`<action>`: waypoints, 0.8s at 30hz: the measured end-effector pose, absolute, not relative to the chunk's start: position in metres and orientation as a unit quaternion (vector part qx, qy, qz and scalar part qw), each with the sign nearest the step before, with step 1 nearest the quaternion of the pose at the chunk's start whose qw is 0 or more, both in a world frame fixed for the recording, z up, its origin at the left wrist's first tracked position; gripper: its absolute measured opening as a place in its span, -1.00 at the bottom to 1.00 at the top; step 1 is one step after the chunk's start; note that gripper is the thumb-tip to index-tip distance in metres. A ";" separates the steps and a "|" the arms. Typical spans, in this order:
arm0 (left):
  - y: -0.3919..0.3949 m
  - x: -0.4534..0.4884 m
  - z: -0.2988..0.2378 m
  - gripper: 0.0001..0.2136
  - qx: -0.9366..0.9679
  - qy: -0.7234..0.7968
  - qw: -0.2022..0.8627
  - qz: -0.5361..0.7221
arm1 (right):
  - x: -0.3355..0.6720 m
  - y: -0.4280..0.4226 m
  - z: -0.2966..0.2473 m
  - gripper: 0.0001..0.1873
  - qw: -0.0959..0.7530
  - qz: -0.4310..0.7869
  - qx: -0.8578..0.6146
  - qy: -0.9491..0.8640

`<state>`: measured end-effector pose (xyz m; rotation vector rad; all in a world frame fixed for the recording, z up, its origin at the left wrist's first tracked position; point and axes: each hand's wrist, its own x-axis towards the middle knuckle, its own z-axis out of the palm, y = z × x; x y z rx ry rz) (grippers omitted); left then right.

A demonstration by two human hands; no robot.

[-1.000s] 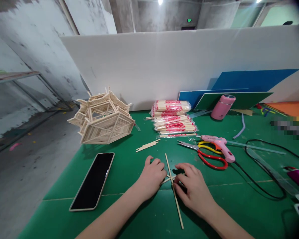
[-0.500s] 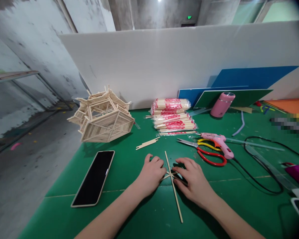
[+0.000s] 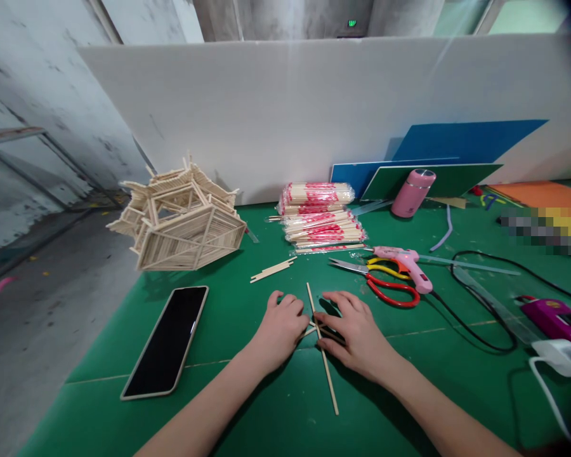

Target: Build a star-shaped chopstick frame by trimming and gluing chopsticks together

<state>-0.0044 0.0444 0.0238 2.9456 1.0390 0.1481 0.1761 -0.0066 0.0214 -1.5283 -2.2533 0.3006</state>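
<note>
Over the green surface [image 3: 247, 412], the right hand [image 3: 359, 333] holds thumb and index finger apart; the left hand's [image 3: 282, 327] fingers curl, their grip hidden. Between them, the long wooden stick [image 3: 328, 376] lies across short sticks [image 3: 307, 332]; the right fingertips now reach it, having been just right of it.

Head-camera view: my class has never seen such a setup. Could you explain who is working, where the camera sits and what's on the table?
There is no machine: one person wears the camera on their head, looking forward and down at their bare hands. The left hand is at some short sticks; its grip is hidden. The right hand's fingertips touch a long stick crossing them. On the green table also lie a smartphone, scissors, a glue gun and plastic-wrapped chopsticks.
</note>
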 end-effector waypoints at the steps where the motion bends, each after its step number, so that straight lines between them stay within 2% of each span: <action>1: 0.044 -0.004 0.023 -0.87 0.942 0.331 0.006 0.048 | 0.176 -0.006 0.021 -0.67 0.198 0.107 -0.547 -0.807; 24: 0.045 -0.001 0.027 -0.89 0.966 0.258 -0.006 0.036 | 0.177 -0.005 0.018 -0.66 0.180 0.110 -0.542 -0.814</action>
